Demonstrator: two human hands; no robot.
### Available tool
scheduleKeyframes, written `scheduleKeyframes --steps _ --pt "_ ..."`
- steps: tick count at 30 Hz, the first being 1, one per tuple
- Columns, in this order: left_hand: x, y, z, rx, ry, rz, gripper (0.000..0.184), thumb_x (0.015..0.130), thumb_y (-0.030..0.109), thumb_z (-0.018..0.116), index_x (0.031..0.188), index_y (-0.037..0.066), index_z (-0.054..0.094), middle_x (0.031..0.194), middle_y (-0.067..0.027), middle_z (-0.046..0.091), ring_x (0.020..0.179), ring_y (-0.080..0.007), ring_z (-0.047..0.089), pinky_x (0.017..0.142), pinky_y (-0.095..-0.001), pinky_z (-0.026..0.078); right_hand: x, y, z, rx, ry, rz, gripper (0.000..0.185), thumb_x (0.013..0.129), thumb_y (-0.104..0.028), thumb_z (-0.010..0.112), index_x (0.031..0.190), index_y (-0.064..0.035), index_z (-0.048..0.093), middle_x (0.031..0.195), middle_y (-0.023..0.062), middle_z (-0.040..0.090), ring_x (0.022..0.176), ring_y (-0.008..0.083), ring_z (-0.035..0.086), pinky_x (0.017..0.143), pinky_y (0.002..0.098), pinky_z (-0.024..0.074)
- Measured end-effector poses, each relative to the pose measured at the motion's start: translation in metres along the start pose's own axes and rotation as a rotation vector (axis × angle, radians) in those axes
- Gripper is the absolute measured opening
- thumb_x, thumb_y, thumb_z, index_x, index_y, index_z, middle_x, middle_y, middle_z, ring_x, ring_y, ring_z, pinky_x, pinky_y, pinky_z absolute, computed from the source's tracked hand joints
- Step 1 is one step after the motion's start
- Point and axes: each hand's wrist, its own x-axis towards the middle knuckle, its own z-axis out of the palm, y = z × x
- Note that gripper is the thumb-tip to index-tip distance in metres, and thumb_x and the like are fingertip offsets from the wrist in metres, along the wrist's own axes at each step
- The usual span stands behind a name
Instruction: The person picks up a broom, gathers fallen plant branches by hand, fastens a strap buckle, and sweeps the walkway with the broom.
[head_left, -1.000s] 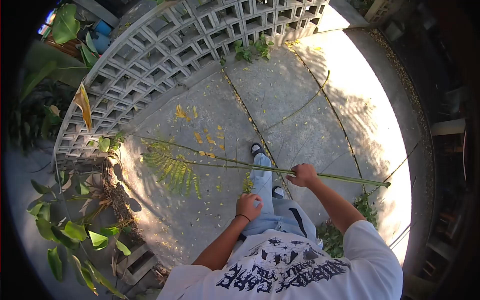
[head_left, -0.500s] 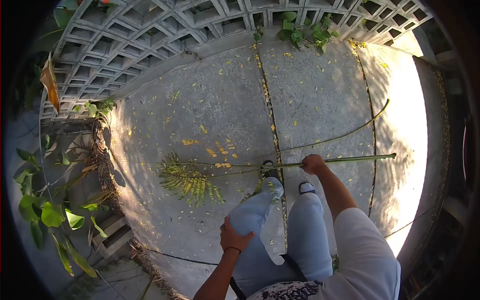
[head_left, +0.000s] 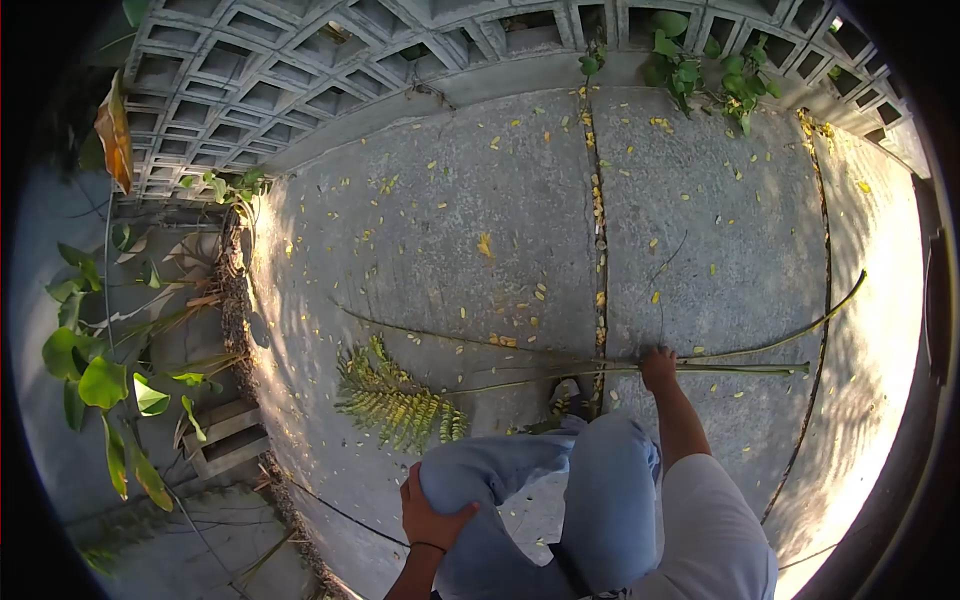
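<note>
Down at the concrete, my right hand (head_left: 658, 368) is closed around a few long, thin green leaf stalks (head_left: 745, 368). A curved stalk (head_left: 790, 340) runs from beside that hand out to the right. How many stalks lie inside the fingers is hidden. To the left, one stalk ends in a feathery, yellow-green leaf frond (head_left: 395, 400) on the ground, and a bare thin stalk (head_left: 420, 332) slants up and left. My left hand (head_left: 430, 515) rests open on my bent left knee, thumb apart from the fingers and holding nothing.
A lattice block wall (head_left: 350, 85) curves along the far side, with green vines (head_left: 690, 75) at its foot. Small yellow leaflets (head_left: 485, 245) litter the concrete slabs. Leafy plants (head_left: 100, 385) and a hollow block (head_left: 228, 435) stand at left.
I have crouched lower, with my knees bent more. My right hand has gone down to the ground with the stalks, close to the curved one. My left hand stays on the knee.
</note>
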Motion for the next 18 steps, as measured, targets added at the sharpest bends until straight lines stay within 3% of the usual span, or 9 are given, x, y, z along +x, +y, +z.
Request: scheduleKeyframes --steps 2,4,7,8,10,12,14,15,18 --pt "0.000 0.001 -0.005 -0.017 0.002 0.000 0.119 0.056 0.044 0.094 0.153 0.018 0.029 0.145 -0.0193 0.043 0.131 -0.0398 0.050 0.106 -0.0499 0.049 0.003 0.001 -0.024 0.015 0.014 -0.041 0.031 0.096 -0.026 0.058 0.118 -0.0108 0.073 0.136 0.0119 0.055 0.133 0.0343 0.049 0.115 0.0615 0.0315" --pt "-0.006 0.000 -0.009 0.025 -0.062 -0.045 0.120 0.057 0.046 0.093 0.154 0.018 0.028 0.145 -0.0192 0.043 0.131 -0.0394 0.050 0.105 -0.0497 0.049 -0.003 0.004 -0.034 -0.140 -0.335 -0.094 0.035 0.095 -0.026 0.059 0.125 -0.0118 0.070 0.140 0.0128 0.053 0.137 0.0342 0.047 0.115 0.0647 0.0305" --pt "-0.014 -0.007 -0.014 0.053 -0.130 -0.055 0.121 0.058 0.050 0.092 0.155 0.019 0.027 0.146 -0.0192 0.043 0.132 -0.0382 0.051 0.105 -0.0488 0.049 -0.012 -0.004 -0.053 -0.119 -0.396 -0.196 0.036 0.092 -0.026 0.062 0.125 -0.0109 0.067 0.134 0.0159 0.061 0.131 0.0340 0.055 0.110 0.0633 0.0363" --pt "-0.018 -0.009 -0.017 0.037 -0.122 -0.082 0.121 0.058 0.050 0.092 0.155 0.019 0.027 0.146 -0.0192 0.043 0.132 -0.0382 0.051 0.105 -0.0488 0.049 -0.017 -0.013 -0.062 -0.141 -0.397 -0.220 0.036 0.092 -0.026 0.062 0.125 -0.0109 0.067 0.134 0.0159 0.061 0.131 0.0340 0.055 0.110 0.0633 0.0363" --pt "-0.031 -0.012 -0.024 0.084 -0.238 -0.099 0.121 0.059 0.053 0.090 0.155 0.019 0.026 0.146 -0.0197 0.043 0.132 -0.0385 0.051 0.106 -0.0487 0.049 -0.049 -0.020 -0.080 -0.044 -0.288 -0.306 0.031 0.091 -0.026 0.063 0.119 -0.0122 0.065 0.115 0.0194 0.070 0.113 0.0366 0.066 0.097 0.0574 0.0480" --pt "-0.045 -0.013 -0.033 0.066 -0.312 -0.114 0.122 0.059 0.054 0.090 0.156 0.019 0.025 0.146 -0.0199 0.043 0.133 -0.0389 0.051 0.105 -0.0489 0.049 -0.105 -0.041 -0.122 0.097 -0.142 -0.338 0.025 0.092 -0.030 0.064 0.111 -0.0136 0.062 0.094 0.0199 0.073 0.095 0.0417 0.070 0.084 0.0540 0.0528" --pt "-0.064 -0.009 -0.040 0.021 -0.368 -0.143 0.122 0.059 0.055 0.089 0.156 0.019 0.024 0.146 -0.0201 0.043 0.133 -0.0394 0.051 0.105 -0.0492 0.049 -0.168 -0.071 -0.184 0.174 -0.174 -0.278 0.041 0.094 -0.048 0.064 0.119 -0.0150 0.060 0.094 0.0251 0.071 0.098 0.0449 0.067 0.084 0.0566 0.0519" --pt "-0.073 -0.005 -0.042 0.048 -0.444 -0.126 0.120 0.061 0.057 0.088 0.156 0.019 0.026 0.146 -0.0202 0.043 0.132 -0.0403 0.051 0.105 -0.0493 0.050 -0.195 -0.081 -0.205 0.138 -0.199 -0.302 0.045 0.093 -0.052 0.064 0.118 -0.0138 0.063 0.096 0.0233 0.072 0.099 0.0446 0.067 0.085 0.0560 0.0520" --pt "-0.105 -0.002 -0.032 0.073 -0.494 0.007 0.110 0.068 0.064 0.081 0.156 0.018 0.033 0.146 -0.0176 0.047 0.131 -0.0387 0.053 0.105 -0.0488 0.048 -0.282 -0.109 -0.285 0.219 -0.272 -0.291 0.050 0.090 -0.056 0.066 0.097 -0.0066 0.071 0.097 0.0235 0.072 0.102 0.0471 0.065 0.090 0.0533 0.0517"
